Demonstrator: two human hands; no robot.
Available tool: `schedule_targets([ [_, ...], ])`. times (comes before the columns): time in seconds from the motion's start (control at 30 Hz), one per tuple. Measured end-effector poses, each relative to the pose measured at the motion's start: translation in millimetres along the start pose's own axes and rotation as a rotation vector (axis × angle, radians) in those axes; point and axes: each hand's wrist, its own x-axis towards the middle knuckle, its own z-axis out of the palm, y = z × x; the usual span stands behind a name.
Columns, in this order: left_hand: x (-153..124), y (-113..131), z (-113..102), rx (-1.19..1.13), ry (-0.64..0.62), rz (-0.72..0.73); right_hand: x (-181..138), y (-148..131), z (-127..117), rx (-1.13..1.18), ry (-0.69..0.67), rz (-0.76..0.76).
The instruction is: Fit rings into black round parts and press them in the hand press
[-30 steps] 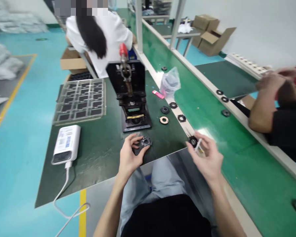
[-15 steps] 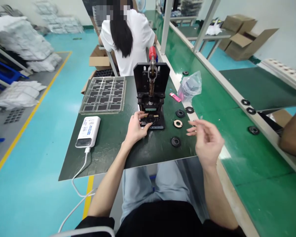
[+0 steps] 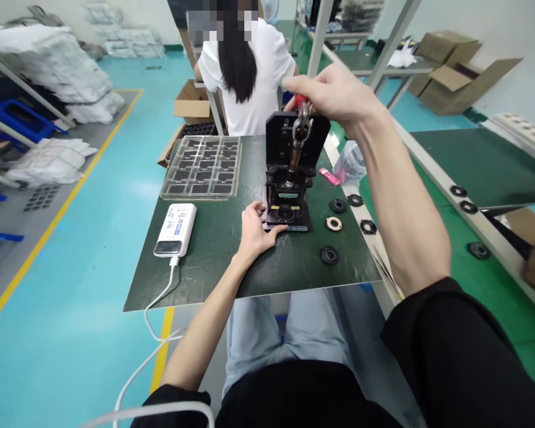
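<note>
A black hand press (image 3: 275,139) stands on the dark green table. My right hand (image 3: 339,95) is closed around its red lever handle (image 3: 300,100) at the top, which the fingers partly cover. My left hand (image 3: 255,230) grips the front left corner of the press base, with the thumb along the front edge and the fingers curled at the side. A round black part (image 3: 286,214) lies on the base under the ram. To the right of the press are a pale ring (image 3: 334,223) and black ring parts (image 3: 330,255), apart from both hands.
A clear tray (image 3: 200,194) with dark pieces lies at the back left. A white power bank (image 3: 175,229) with a cable (image 3: 158,300) sits at the left. A plastic bag (image 3: 350,163), a pink packet (image 3: 329,176) and tweezers (image 3: 386,270) are rightward. A person in white (image 3: 267,65) sits ahead.
My right hand has risen from beside the loose rings to the lever handle and closed on it. My left thumb and fingers have drawn back from the round part to the base's edge.
</note>
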Motion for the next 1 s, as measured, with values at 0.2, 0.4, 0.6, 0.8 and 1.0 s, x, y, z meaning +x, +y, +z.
schedule_targets([
  [0.2,-2,-2,2,0.026,0.011,0.02,-74,-7,42,-0.201,0.623,-0.459],
  [0.4,-3,-3,2,0.031,0.002,0.029,-112,39,97,-0.291,0.586,-0.382],
  [0.6,-5,-5,5,0.032,0.018,0.042,-119,41,94,-0.28,0.548,-0.384],
  [0.8,-6,-6,6,0.044,0.008,0.046,-57,-18,18,-0.177,0.439,-0.296],
  [1.0,-6,-6,6,0.057,0.006,0.053,-12,36,-3,-0.036,0.183,0.082],
])
